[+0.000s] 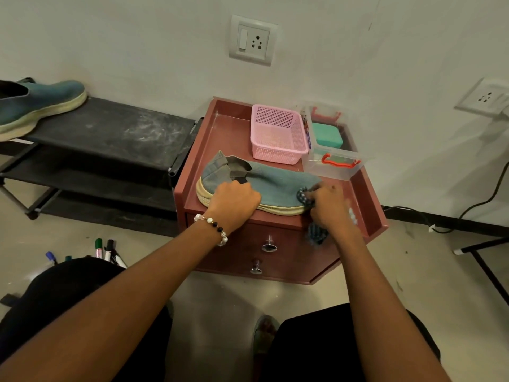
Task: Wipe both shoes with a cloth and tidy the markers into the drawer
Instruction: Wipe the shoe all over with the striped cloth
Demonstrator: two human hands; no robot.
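A teal slip-on shoe (278,183) with a cream sole lies on top of the reddish-brown drawer cabinet (366,194), toe to the right. My left hand (234,201) grips its side near the heel opening. My right hand (329,206) holds a dark checked cloth (304,197) against the toe; a tail of the cloth hangs below the hand. The second teal shoe (35,103) sits on the black rack at far left. Several markers (106,250) lie on the floor left of the cabinet, partly hidden by my knee. Both drawers, with metal knobs (269,244), are closed.
A pink basket (278,133) and a clear plastic box with a red handle (333,161) stand at the back of the cabinet top. The black shoe rack (110,133) is to the left. A black cable (493,194) runs along the wall at right.
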